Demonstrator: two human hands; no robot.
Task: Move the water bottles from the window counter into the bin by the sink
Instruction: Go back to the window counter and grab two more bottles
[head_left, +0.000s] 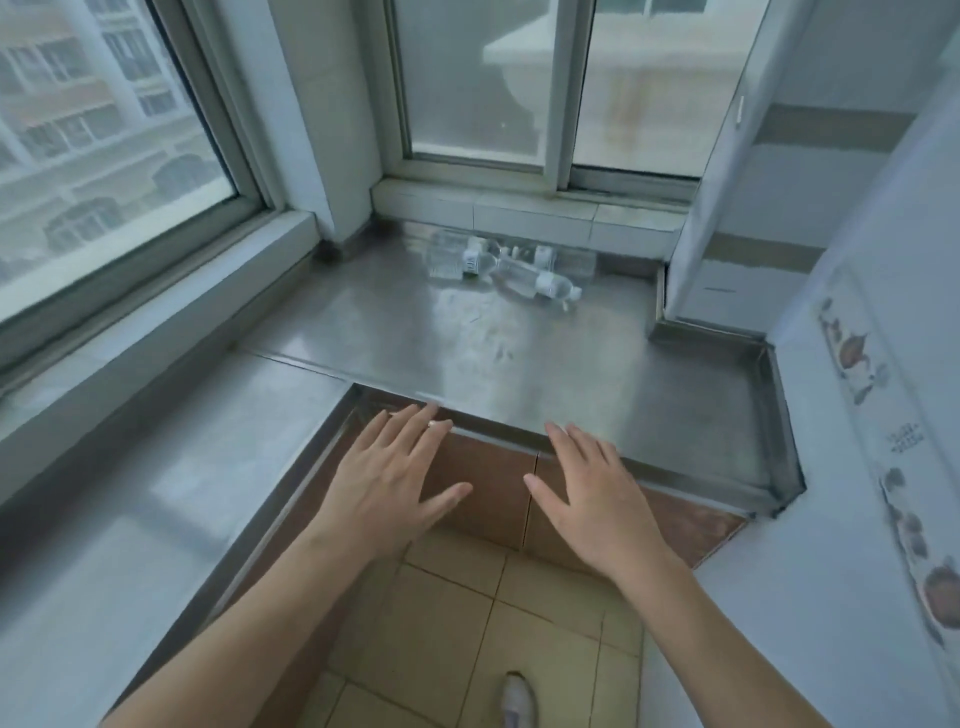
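Our left hand (387, 480) and right hand (589, 499) hover empty, fingers spread. The bottles (511, 267) lie on the counter (519, 353) by the window (519, 78).

Clear water bottles (511, 267) lie clustered on the steel counter (519, 353) below the window. Left hand (387, 480) and right hand (597, 499) extend empty, fingers spread, near its front edge.

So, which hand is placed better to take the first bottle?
Probably the right hand. Both hands hover open at the counter edge, but the nearest lying bottle points its cap toward the right side; the left hand is further away.
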